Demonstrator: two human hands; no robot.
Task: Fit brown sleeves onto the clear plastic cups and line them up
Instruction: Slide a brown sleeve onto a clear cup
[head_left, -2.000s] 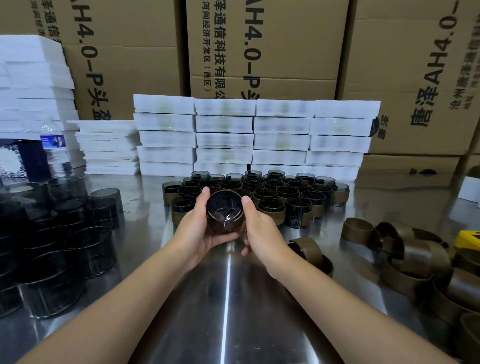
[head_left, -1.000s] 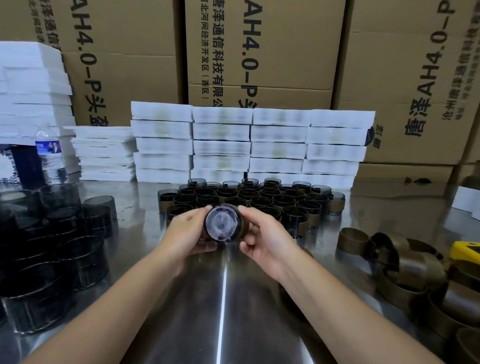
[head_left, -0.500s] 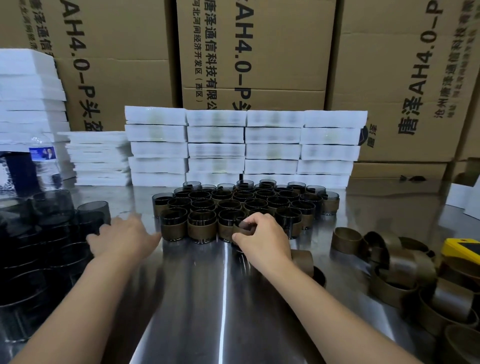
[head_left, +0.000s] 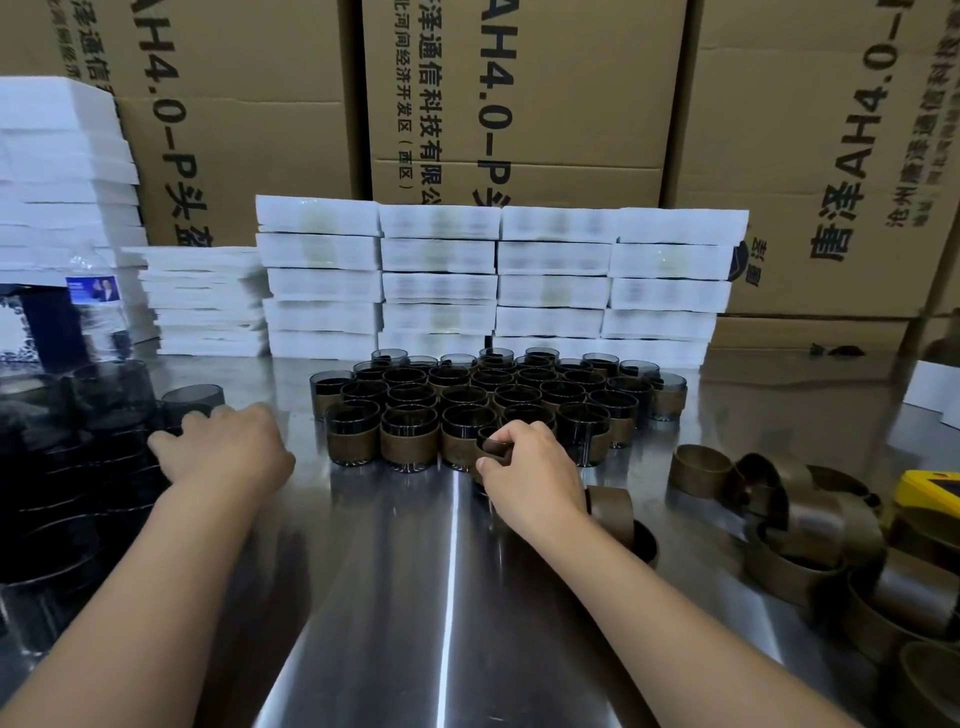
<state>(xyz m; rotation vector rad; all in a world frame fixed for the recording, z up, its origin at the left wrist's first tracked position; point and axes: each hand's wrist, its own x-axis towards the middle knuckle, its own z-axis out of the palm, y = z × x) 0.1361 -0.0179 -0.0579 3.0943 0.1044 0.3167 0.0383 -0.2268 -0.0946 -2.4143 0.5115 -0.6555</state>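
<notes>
Sleeved cup (head_left: 492, 448) stands on the steel table (head_left: 452, 597) at the right end of the front row, and the right hand (head_left: 527, 470) comes down over it, thumb and fingers curled round its brown band so that only a little of the dark rim shows. The left hand (head_left: 228, 449) reaches out to the left, palm down, fingers bent over the near edge of the bare cups (head_left: 78, 467); whether it holds one I cannot tell.

Just left of the held cup three more banded cups stand side by side, touching, as the front of a block of sleeved cups (head_left: 467, 400) packed in close rows toward the back of the table. A single sleeve (head_left: 613, 506) stands on edge just beside the right wrist. Farther right, loose brown sleeves (head_left: 800, 519) lie in a tangled heap, with a yellow object (head_left: 930, 488) at its far edge.

Behind the block rise stacks of white boxes (head_left: 498, 280), and behind those, printed cardboard cartons (head_left: 519, 104). A water bottle (head_left: 96, 301) stands at the far left, beyond the bare cups.
</notes>
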